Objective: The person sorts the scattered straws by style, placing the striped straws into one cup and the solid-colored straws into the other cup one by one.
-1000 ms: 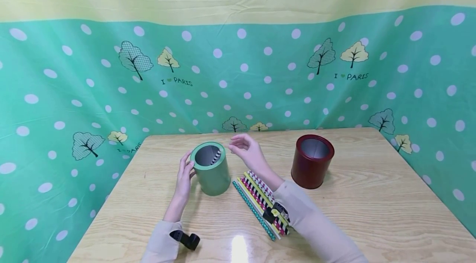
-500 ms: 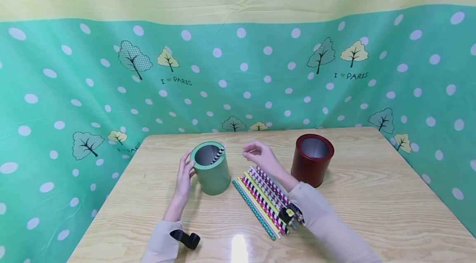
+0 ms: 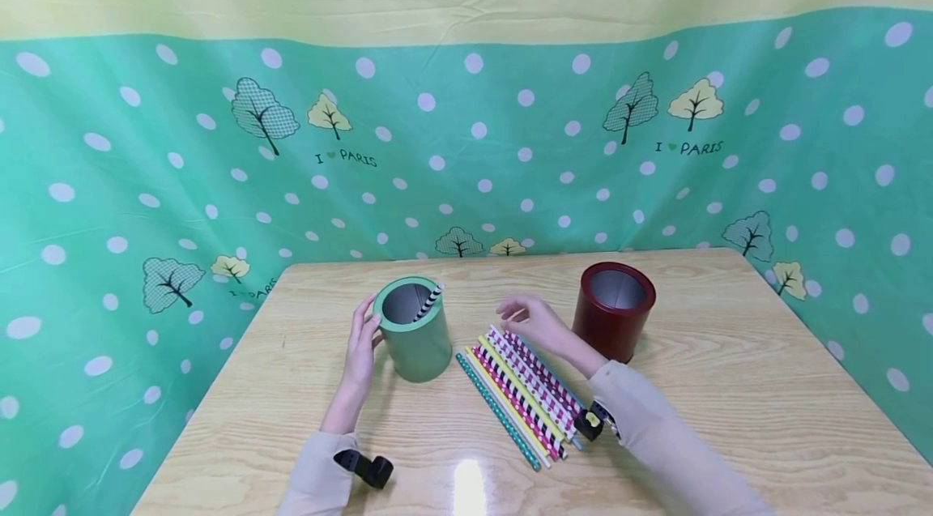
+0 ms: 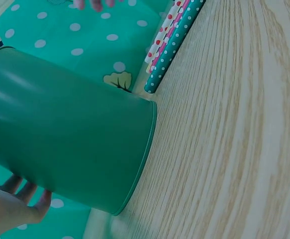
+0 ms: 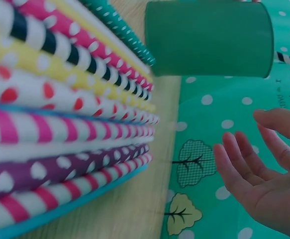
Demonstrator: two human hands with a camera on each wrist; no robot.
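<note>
A green can (image 3: 414,334) stands on the wooden table (image 3: 729,386) with a black-and-white striped straw (image 3: 428,302) leaning inside it. My left hand (image 3: 362,338) rests against its left side; its fingers (image 4: 23,194) show behind the can (image 4: 67,144) in the left wrist view. A row of patterned paper straws (image 3: 521,390) lies to the right of the can. My right hand (image 3: 534,319) hovers empty, fingers relaxed, over the far ends of the straws. In the right wrist view that hand (image 5: 264,174) is open beside the straws (image 5: 60,124).
A dark red can (image 3: 615,311) stands empty just right of my right hand. A green dotted cloth backdrop (image 3: 466,151) closes in the table's far and side edges. Bare tabletop lies to the right and along the front.
My right hand has moved from beside the green can's rim down and to the right, toward the far ends of the straws. The striped straw now leans in the can. The left hand stays.
</note>
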